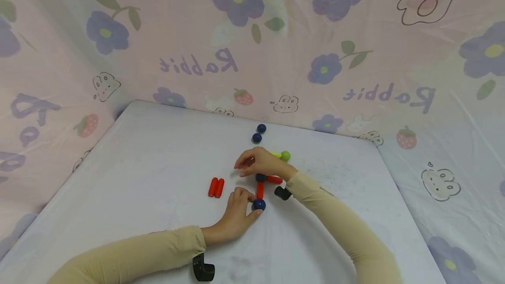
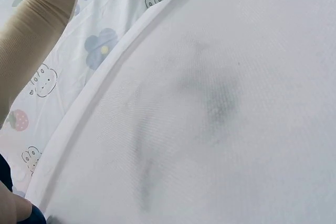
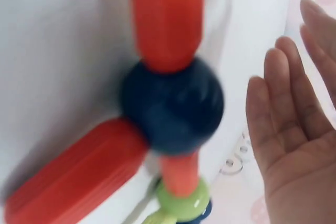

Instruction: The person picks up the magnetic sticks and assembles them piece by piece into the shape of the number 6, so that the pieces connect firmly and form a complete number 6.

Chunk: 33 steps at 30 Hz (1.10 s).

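Note:
In the head view my left hand [image 1: 233, 217] pinches a dark blue ball [image 1: 259, 204] between thumb and index finger. A red rod [image 1: 260, 189] joins this ball to another blue ball [image 1: 261, 178], which also bears a red rod [image 1: 274, 179] pointing right. Over that second ball, my right hand [image 1: 263, 162] holds nothing. The right wrist view shows the right hand [image 3: 294, 114] with extended fingers, beside the blue ball [image 3: 172, 104] and its red rods. A third rod there leads to a green ball [image 3: 184, 200]. Only a sliver of the pinched ball [image 2: 37, 215] enters the left wrist view.
Two loose red rods [image 1: 216, 187] lie side by side to the left. Two blue balls [image 1: 259, 133] sit near the white table's [image 1: 158, 152] far edge. A green ball [image 1: 286, 156] with a yellow-green rod shows behind the right hand. Printed fabric [image 1: 276, 47] hangs around the table.

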Motion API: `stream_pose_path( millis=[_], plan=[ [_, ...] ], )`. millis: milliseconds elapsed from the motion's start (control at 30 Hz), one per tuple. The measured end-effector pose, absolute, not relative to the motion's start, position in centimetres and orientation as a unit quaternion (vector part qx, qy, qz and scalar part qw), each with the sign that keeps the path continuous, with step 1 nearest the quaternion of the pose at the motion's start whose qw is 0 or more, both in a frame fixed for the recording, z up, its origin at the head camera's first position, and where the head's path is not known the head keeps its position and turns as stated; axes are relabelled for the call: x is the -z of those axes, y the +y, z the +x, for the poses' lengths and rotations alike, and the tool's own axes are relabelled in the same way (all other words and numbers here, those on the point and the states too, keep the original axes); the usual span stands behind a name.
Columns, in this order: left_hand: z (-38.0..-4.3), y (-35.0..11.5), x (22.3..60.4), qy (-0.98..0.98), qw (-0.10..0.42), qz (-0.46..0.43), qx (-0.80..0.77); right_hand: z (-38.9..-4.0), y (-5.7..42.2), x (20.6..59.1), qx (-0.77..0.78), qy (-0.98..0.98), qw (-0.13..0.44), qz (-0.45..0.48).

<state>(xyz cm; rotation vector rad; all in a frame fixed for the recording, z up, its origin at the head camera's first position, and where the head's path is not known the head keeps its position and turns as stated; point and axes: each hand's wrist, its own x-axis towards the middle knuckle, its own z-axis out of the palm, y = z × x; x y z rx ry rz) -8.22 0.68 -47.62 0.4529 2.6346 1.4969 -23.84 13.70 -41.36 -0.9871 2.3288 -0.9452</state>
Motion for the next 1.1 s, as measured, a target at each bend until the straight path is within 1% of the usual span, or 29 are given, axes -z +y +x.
stream_pose_path(
  millis=[200, 333, 600, 833, 1100],
  plan=[
    [-8.2, 0.7, 47.6, 0.859, 0.022, 0.163, -0.484, -24.0, 11.0, 41.6, 0.309, 0.819, 0.263, -0.404],
    [-8.2, 0.8, 47.7, 0.861, 0.009, 0.167, -0.479, -23.9, 9.7, 41.8, 0.3, 0.806, 0.271, -0.433],
    [-8.2, 0.8, 47.9, 0.865, -0.002, 0.17, -0.473, -23.5, 8.3, 42.2, 0.274, 0.805, 0.295, -0.435],
    [-8.2, 0.7, 47.9, 0.864, 0.001, 0.167, -0.475, -23.4, 7.6, 42.1, 0.243, 0.811, 0.299, -0.44],
    [-8.3, 0.7, 48.0, 0.863, 0.011, 0.163, -0.478, -23.3, 7.1, 42.0, 0.207, 0.822, 0.285, -0.448]
  ],
)
